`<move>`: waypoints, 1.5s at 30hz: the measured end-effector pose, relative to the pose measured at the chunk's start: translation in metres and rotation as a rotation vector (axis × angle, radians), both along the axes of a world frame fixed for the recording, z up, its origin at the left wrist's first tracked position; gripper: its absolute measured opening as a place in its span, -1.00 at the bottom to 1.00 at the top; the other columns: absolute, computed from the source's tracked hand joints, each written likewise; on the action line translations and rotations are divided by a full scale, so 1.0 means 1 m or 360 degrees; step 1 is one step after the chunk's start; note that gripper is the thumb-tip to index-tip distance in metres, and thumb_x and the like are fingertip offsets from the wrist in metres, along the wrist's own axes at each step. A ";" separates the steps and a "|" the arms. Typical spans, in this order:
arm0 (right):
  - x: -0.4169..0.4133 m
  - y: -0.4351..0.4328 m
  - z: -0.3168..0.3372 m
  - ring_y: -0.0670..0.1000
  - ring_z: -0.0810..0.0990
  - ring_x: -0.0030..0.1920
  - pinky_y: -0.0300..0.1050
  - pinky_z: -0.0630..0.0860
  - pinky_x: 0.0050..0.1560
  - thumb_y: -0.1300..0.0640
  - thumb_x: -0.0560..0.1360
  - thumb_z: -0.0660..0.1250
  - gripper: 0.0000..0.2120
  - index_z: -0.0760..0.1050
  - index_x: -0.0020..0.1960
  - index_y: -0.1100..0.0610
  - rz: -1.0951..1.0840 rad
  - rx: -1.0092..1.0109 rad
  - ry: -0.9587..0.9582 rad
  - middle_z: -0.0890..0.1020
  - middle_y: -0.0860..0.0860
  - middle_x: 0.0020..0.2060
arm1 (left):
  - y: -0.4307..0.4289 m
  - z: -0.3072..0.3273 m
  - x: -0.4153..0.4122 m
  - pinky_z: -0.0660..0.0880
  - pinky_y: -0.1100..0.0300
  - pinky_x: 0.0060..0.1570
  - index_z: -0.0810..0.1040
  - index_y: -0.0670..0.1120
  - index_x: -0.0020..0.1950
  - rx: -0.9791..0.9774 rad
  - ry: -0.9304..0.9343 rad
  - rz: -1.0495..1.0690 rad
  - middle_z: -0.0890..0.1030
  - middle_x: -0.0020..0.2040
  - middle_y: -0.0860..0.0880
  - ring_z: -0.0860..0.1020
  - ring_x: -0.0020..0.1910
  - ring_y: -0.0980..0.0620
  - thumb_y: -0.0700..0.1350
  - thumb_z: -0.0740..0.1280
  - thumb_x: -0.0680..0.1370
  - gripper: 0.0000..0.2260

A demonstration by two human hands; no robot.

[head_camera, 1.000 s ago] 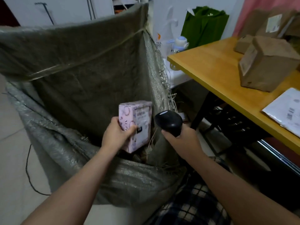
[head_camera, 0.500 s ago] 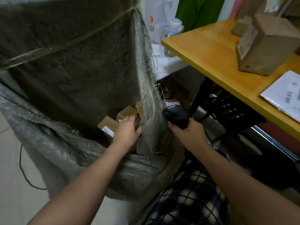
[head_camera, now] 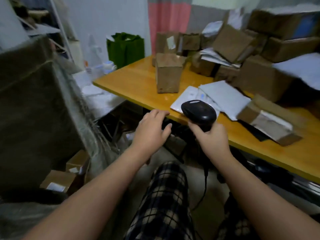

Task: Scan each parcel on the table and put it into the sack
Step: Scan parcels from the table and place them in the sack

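L hand (head_camera: 150, 130) now out of sack (head_camera: 39, 108), empty, fingers loose by table (head_camera: 138, 84) edge; R hand (head_camera: 212, 141) grips scanner (head_camera: 199, 112).

Dim indoor light, motion blur throughout, wide-angle bending at edges, deep shadow under the table (head_camera: 135, 84).

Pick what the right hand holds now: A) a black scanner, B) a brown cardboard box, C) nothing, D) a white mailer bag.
A: the right hand has its fingers curled round the handle of the black scanner, while the left hand is empty.
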State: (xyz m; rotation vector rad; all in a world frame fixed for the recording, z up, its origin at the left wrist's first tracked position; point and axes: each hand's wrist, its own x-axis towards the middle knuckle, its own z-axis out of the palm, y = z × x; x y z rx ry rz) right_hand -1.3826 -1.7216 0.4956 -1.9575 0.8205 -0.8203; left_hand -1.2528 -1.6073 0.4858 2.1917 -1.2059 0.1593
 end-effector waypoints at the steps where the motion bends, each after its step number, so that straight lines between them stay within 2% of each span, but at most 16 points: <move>1: -0.012 -0.011 0.005 -0.21 0.53 -0.31 -0.34 0.35 -0.36 -0.03 0.45 0.45 -0.82 0.55 -0.10 0.05 -0.0059 -0.0007 -0.0017 0.58 -0.11 -0.37 | -0.016 0.005 -0.006 0.35 0.09 0.21 0.43 -0.06 0.36 -0.0003 -0.0014 -0.0067 0.47 0.25 -0.04 0.41 0.25 -0.05 -0.02 0.27 0.58 -0.64; 5: -0.053 -0.047 0.021 -0.12 0.51 -0.18 -0.25 0.36 -0.24 -0.01 0.45 0.44 -0.82 0.51 -0.03 0.02 -0.0287 -0.0075 -0.0053 0.55 -0.15 -0.28 | -0.076 0.017 -0.029 0.36 0.08 0.21 0.43 -0.06 0.36 0.0036 -0.0054 -0.0310 0.46 0.26 -0.06 0.41 0.25 -0.09 -0.01 0.28 0.58 -0.64; 8: -0.081 -0.066 0.025 -0.03 0.57 -0.05 -0.20 0.39 -0.17 -0.01 0.46 0.45 -0.78 0.56 0.01 0.08 -0.0448 -0.0105 -0.0170 0.62 -0.04 -0.17 | -0.117 0.024 -0.053 0.35 0.08 0.29 0.38 -0.04 0.40 0.0082 -0.0051 -0.0479 0.43 0.33 -0.05 0.38 0.31 -0.05 0.05 0.28 0.58 -0.59; 11: -0.107 -0.075 0.025 -0.02 0.56 0.09 -0.17 0.46 0.03 0.01 0.44 0.47 -0.74 0.51 0.08 -0.01 -0.0590 -0.0104 -0.0330 0.61 0.03 0.03 | -0.153 0.033 -0.080 0.32 0.10 0.34 0.30 -0.04 0.46 0.0036 0.0255 -0.0580 0.36 0.40 -0.06 0.36 0.35 -0.02 0.09 0.27 0.58 -0.51; 15: -0.139 -0.083 0.024 0.07 0.49 0.19 -0.02 0.44 0.22 0.05 0.45 0.47 -0.76 0.39 -0.10 -0.10 -0.0792 -0.0016 -0.0335 0.50 0.10 0.16 | -0.188 0.038 -0.096 0.31 0.04 0.32 0.26 -0.12 0.48 0.0017 0.0538 -0.0551 0.36 0.41 -0.17 0.36 0.37 -0.12 0.16 0.17 0.61 -0.46; 18: -0.154 -0.088 0.023 -0.13 0.54 0.03 -0.25 0.43 -0.04 0.06 0.48 0.43 -0.86 0.49 -0.05 -0.11 -0.0600 0.0322 -0.0449 0.59 -0.13 -0.04 | -0.196 0.039 -0.100 0.36 0.06 0.21 0.38 -0.18 0.40 0.0155 0.0616 -0.0447 0.48 0.33 -0.19 0.44 0.29 -0.15 0.18 0.10 0.63 -0.48; 20: -0.159 -0.087 0.022 -0.23 0.52 -0.03 -0.34 0.40 -0.10 0.10 0.49 0.42 -0.85 0.52 -0.02 -0.12 -0.0479 0.0398 -0.0527 0.59 -0.19 -0.08 | -0.189 0.039 -0.104 0.39 0.11 0.15 0.44 -0.14 0.36 -0.0010 0.0715 -0.0490 0.53 0.28 -0.13 0.47 0.25 -0.10 0.13 0.16 0.62 -0.55; 23: -0.162 -0.083 0.024 -0.25 0.53 0.01 -0.37 0.41 -0.07 0.13 0.50 0.40 -0.79 0.51 0.08 -0.10 -0.0415 0.0441 -0.0675 0.60 -0.19 -0.02 | -0.169 0.045 -0.105 0.44 0.11 0.19 0.41 -0.02 0.36 -0.0329 0.0906 -0.0620 0.49 0.24 -0.01 0.47 0.21 0.02 0.11 0.22 0.60 -0.62; 26: -0.160 -0.079 0.028 -0.17 0.55 0.12 -0.23 0.45 0.13 0.11 0.49 0.41 -0.77 0.51 0.08 -0.15 -0.0316 0.0516 -0.0766 0.62 -0.15 0.07 | -0.146 0.053 -0.098 0.54 0.23 0.01 0.39 0.05 0.26 -0.0505 0.1320 -0.0676 0.52 0.13 0.02 0.55 0.08 0.10 0.03 0.28 0.59 -0.74; 28: -0.154 -0.074 0.033 -0.16 0.56 0.13 -0.19 0.46 0.14 0.11 0.49 0.41 -0.79 0.52 0.06 -0.13 -0.0261 0.0530 -0.0773 0.63 -0.14 0.06 | -0.133 0.059 -0.092 0.55 0.23 0.02 0.40 0.05 0.25 -0.0586 0.1413 -0.0615 0.55 0.06 0.03 0.58 0.03 0.11 -0.04 0.33 0.57 -0.72; 31: -0.142 -0.068 0.038 -0.16 0.61 0.05 -0.19 0.51 0.09 0.15 0.49 0.41 -0.83 0.55 -0.02 -0.12 -0.0212 0.0571 -0.0825 0.68 -0.16 -0.06 | -0.117 0.067 -0.082 0.47 0.47 -0.04 0.31 0.02 0.34 -0.0730 0.1169 -0.0568 0.47 0.06 0.13 0.53 0.02 0.21 -0.16 0.41 0.52 -0.55; 33: -0.136 -0.065 0.042 -0.17 0.64 -0.02 -0.19 0.54 0.05 0.16 0.50 0.40 -0.84 0.57 -0.05 -0.11 -0.0160 0.0623 -0.0852 0.70 -0.17 -0.14 | -0.108 0.071 -0.073 0.39 0.52 0.01 0.20 -0.02 0.48 -0.0664 0.0724 -0.0567 0.38 0.19 0.09 0.46 0.11 0.18 -0.18 0.45 0.48 -0.35; 36: -0.127 -0.061 0.043 -0.04 0.65 0.05 0.01 0.58 0.11 0.14 0.50 0.41 -0.86 0.59 -0.03 -0.10 -0.0099 0.0755 -0.0865 0.71 -0.11 -0.07 | -0.100 0.068 -0.063 0.27 0.25 0.31 0.23 -0.03 0.50 -0.0313 -0.0022 -0.0627 0.32 0.31 -0.04 0.30 0.30 0.04 -0.15 0.46 0.46 -0.32; 39: -0.118 -0.057 0.038 0.07 0.63 0.12 0.06 0.61 0.02 0.09 0.48 0.44 -0.83 0.60 0.07 -0.04 -0.0124 0.0867 -0.0806 0.68 0.02 0.06 | -0.098 0.049 -0.069 0.26 0.10 0.34 0.31 0.02 0.46 -0.0056 -0.0351 -0.0858 0.34 0.30 -0.05 0.27 0.30 -0.02 -0.08 0.47 0.44 -0.38; 42: -0.112 -0.053 0.026 0.07 0.65 0.07 -0.06 0.58 -0.12 0.05 0.48 0.44 -0.80 0.60 0.09 -0.01 -0.0179 0.0893 -0.0703 0.69 0.04 0.03 | -0.101 0.030 -0.077 0.29 0.01 0.37 0.35 0.04 0.45 0.0208 -0.0405 -0.0919 0.37 0.37 -0.02 0.28 0.37 -0.02 0.07 0.41 0.49 -0.45; 45: -0.109 -0.051 0.016 0.06 0.63 0.12 0.00 0.58 0.04 0.00 0.44 0.47 -0.69 0.57 0.17 -0.01 -0.0209 0.0910 -0.0622 0.68 0.01 0.05 | -0.103 0.026 -0.080 0.33 0.13 0.31 0.46 -0.05 0.37 -0.0001 -0.0090 -0.0887 0.48 0.32 -0.02 0.39 0.33 0.01 0.00 0.26 0.60 -0.65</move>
